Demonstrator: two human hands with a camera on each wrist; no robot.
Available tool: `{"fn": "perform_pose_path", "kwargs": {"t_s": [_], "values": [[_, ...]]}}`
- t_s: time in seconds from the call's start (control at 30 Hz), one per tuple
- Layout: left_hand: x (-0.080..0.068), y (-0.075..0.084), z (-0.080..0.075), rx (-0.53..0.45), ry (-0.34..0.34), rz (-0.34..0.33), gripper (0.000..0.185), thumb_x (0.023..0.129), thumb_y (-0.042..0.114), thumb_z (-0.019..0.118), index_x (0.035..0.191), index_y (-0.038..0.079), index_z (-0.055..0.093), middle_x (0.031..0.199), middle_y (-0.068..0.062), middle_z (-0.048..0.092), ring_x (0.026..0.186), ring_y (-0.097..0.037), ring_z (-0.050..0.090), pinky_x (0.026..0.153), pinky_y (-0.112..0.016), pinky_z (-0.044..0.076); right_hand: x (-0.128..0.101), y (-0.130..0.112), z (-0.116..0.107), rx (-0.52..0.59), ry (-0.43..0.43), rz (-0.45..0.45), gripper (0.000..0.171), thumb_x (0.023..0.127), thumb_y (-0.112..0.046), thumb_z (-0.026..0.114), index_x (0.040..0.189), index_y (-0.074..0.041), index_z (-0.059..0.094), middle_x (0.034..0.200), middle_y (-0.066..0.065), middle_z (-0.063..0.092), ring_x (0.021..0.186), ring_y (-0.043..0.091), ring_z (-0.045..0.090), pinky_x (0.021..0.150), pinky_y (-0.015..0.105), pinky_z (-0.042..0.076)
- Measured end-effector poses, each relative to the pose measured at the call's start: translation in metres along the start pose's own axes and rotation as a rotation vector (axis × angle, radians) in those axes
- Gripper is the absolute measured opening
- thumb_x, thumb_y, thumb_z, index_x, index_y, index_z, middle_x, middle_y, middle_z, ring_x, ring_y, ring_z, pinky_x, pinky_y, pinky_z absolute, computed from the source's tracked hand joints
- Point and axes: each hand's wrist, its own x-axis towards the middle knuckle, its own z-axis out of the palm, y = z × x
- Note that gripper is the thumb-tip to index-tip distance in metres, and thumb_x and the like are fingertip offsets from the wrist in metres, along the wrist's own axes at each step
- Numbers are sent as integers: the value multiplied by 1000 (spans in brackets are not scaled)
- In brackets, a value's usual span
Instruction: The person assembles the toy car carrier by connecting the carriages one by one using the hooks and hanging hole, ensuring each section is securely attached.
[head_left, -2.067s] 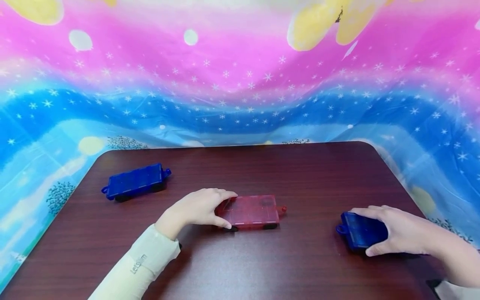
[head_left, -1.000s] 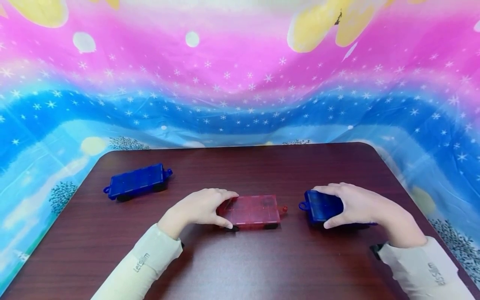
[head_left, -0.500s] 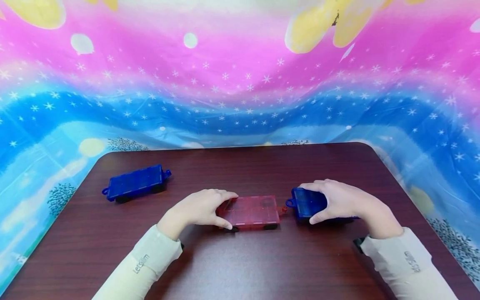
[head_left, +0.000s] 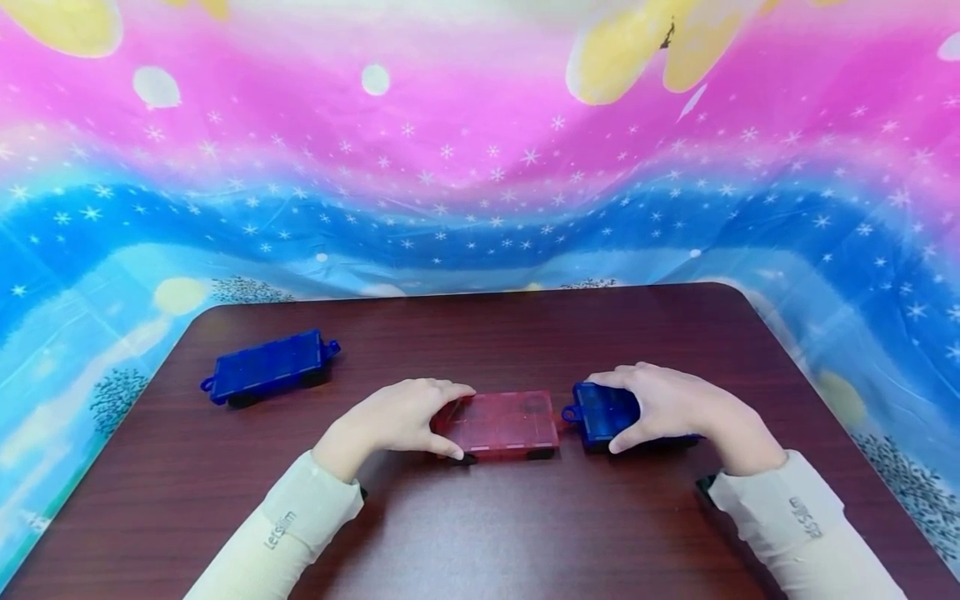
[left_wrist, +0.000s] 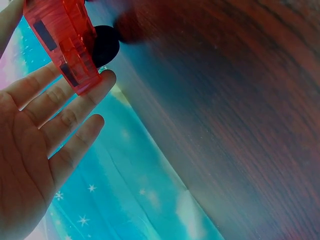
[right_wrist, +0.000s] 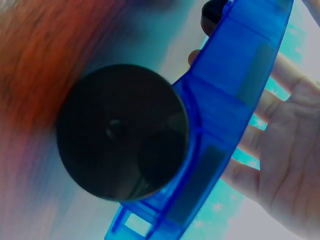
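Observation:
A clear red toy car base (head_left: 504, 421) with black wheels stands mid-table in the head view. My left hand (head_left: 401, 417) grips its left end, thumb on the near side and fingers on the far side. To its right, my right hand (head_left: 671, 412) holds a clear blue toy car base (head_left: 600, 412) the same way. The blue ring (head_left: 572, 413) on that base sits over the spot of the red base's hitch, which is mostly hidden; whether they are linked I cannot tell. A black wheel (right_wrist: 122, 132) of the blue base fills the right wrist view.
Another blue toy car base (head_left: 270, 365), with a ring at its left and a peg at its right, stands at the table's back left. The dark wooden table (head_left: 480, 333) ends at a patterned cloth (head_left: 450, 150) hanging behind and along the sides.
My right hand has slid the blue base leftward from the table's right side up to the red base's hitch. My left hand has kept the red base in place.

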Motion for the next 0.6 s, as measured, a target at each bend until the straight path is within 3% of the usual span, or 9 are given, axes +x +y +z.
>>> {"fn": "perform_pose_path", "kwargs": {"t_s": [0.37, 0.6], "values": [[0, 1, 0, -7, 2, -16, 84, 69, 63, 68, 138, 24, 43, 133, 4, 52, 117, -13, 52, 98, -38, 44, 0, 1, 3, -14, -3, 14, 89, 61, -62, 74, 137, -28, 44, 132, 13, 51, 112, 32, 51, 79, 51, 50], [0, 1, 1, 38, 15, -17, 84, 68, 64, 68, 138, 25, 43, 132, 4, 53, 115, -13, 52, 96, -39, 45, -2, 1, 6, -11, -3, 30, 90, 62, -63, 74, 139, -28, 41, 134, 13, 48, 114, 33, 49, 81, 51, 49]]}}
